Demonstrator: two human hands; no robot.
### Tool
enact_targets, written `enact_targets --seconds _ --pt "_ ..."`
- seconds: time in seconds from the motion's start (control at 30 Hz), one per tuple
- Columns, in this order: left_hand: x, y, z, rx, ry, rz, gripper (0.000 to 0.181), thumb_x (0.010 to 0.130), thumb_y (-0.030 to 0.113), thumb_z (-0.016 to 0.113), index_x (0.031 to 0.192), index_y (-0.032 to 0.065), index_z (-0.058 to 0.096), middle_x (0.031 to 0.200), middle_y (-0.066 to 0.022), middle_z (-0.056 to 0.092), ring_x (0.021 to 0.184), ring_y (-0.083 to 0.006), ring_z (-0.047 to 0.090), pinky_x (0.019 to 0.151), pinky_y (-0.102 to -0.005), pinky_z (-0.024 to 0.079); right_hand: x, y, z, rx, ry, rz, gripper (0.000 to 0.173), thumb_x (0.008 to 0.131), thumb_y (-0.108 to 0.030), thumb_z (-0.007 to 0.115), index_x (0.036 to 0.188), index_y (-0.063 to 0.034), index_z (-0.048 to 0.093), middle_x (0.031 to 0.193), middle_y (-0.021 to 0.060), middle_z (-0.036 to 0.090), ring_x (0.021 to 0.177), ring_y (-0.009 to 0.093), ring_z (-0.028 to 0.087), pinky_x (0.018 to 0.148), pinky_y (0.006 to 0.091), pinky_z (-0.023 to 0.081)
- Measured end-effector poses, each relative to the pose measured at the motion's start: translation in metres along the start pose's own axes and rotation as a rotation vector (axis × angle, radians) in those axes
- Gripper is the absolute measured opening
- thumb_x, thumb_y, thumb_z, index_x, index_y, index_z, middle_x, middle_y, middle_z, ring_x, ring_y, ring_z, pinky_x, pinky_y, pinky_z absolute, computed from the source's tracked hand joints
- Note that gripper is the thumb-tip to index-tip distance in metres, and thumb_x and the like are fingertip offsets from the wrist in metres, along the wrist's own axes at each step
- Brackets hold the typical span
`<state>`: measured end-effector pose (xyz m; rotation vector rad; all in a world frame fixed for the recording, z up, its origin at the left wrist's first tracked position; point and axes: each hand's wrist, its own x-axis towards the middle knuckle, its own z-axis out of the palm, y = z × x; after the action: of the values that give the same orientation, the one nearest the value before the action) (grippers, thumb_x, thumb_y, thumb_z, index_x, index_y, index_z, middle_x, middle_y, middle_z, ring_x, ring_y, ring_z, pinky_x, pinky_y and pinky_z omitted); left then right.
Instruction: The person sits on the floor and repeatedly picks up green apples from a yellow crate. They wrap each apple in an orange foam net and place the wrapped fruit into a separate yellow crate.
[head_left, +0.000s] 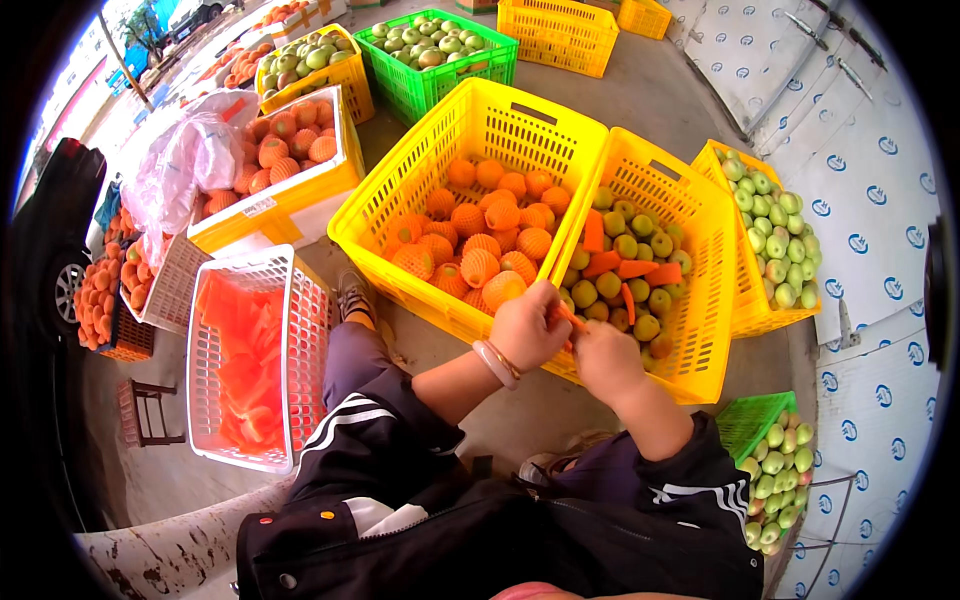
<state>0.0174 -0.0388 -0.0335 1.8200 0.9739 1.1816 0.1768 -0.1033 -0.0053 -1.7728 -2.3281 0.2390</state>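
Observation:
My left hand (525, 328) and my right hand (609, 358) meet over the shared edge of two yellow crates. Between them is a narrow strip of orange foam netting (573, 318), gripped by the fingers of both. Ahead of my left hand, a large yellow plastic crate (360, 204) holds fruit in orange foam nets (480, 266). The yellow crate on the right (701, 225) contains bare greenish-brown fruit (628, 246), with several flat orange foam nets (637, 268) lying on top. Whether a fruit sits inside the held netting is hidden by my fingers.
Left of my leg stands a white plastic basket (289, 360) of flattened orange foam nets (244, 360). A foam box (270, 214) of netted fruit and a green crate (465, 81) of green fruit are farther back. Green-fruit crates (750, 289) line the panelled wall (862, 247).

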Motion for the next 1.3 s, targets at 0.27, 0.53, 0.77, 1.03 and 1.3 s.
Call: enact_targets --seconds 0.27,0.53,0.77,1.03,1.3 --pt "-0.002 0.006 -0.027 0.23 -0.087 0.268 0.026 0.067 0.01 0.068 0.085 0.0068 0.049 0.075 -0.0104 0.058 0.066 -0.033 0.061 0.056 -0.0428 0.049 0.011 -0.005 -0.022 2.104 -0.295 0.448 0.015 0.087 -0.012 0.055 0.1 -0.0075 0.06 0.068 -0.0021 0.046 0.061 0.01 0.044 0.054 0.024 0.036" --pt "-0.005 0.008 -0.029 0.188 -0.065 0.438 0.022 0.066 0.006 0.068 0.077 0.0081 0.049 0.066 -0.0083 0.053 0.058 -0.0305 0.057 0.052 -0.0388 0.047 0.029 -0.041 -0.018 2.255 0.105 0.248 0.033 0.091 -0.015 0.052 0.12 -0.0008 0.058 0.118 0.0097 0.065 0.109 0.021 0.06 0.098 0.0353 0.045" --pt "-0.012 0.009 -0.04 0.168 -0.125 0.363 0.022 0.066 0.007 0.069 0.084 0.0073 0.056 0.071 -0.0085 0.059 0.06 -0.0282 0.062 0.054 -0.0365 0.05 0.032 -0.046 0.024 1.853 -0.175 0.137 0.041 0.107 -0.034 0.038 0.122 -0.0018 0.058 0.106 0.0004 0.059 0.096 0.008 0.054 0.085 0.0246 0.045" --pt "-0.01 0.013 -0.043 0.314 -0.338 0.263 0.048 0.072 0.006 0.073 0.113 -0.0015 0.048 0.097 -0.0165 0.056 0.083 -0.03 0.06 0.071 -0.0347 0.051 0.073 0.077 -0.002 1.151 0.211 0.43 0.037 0.1 -0.034 0.053 0.111 0.0001 0.062 0.095 -0.0035 0.059 0.088 0.008 0.053 0.081 0.0299 0.044" --pt "-0.014 0.015 -0.035 0.298 -0.575 0.369 0.038 0.072 0.009 0.072 0.107 0.0028 0.059 0.103 -0.014 0.058 0.091 -0.0331 0.061 0.079 -0.04 0.051 0.057 0.195 0.104 0.231 -0.259 0.418 0.071 0.084 -0.035 0.069 0.14 0.0013 0.045 0.14 0.0196 0.052 0.13 0.032 0.048 0.108 0.0382 0.038"
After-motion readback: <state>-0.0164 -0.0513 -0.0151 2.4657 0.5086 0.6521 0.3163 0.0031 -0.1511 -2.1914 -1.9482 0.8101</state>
